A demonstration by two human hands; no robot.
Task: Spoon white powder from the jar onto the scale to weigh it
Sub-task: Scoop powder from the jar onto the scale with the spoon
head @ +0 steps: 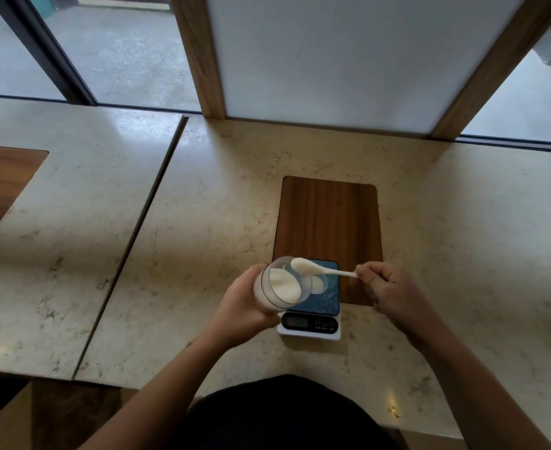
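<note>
A clear jar [279, 285] holding white powder is tilted toward the right, gripped from the left by my left hand [243, 303]. It hangs over the left part of a small digital scale [310, 329] with a dark blue platform. My right hand [386, 287] pinches the handle end of a white spoon [319, 269]. The spoon's bowl, heaped with white powder, sits at the jar's upper rim. Some white powder [316, 284] lies on the scale platform, seen partly through the jar's mouth.
The scale sits on a marble counter [202, 222], overlapping the near edge of an inset wooden panel [329, 219]. A seam [131, 241] splits the counter at the left. A white wood-framed panel [332, 60] stands at the back, windows on both sides.
</note>
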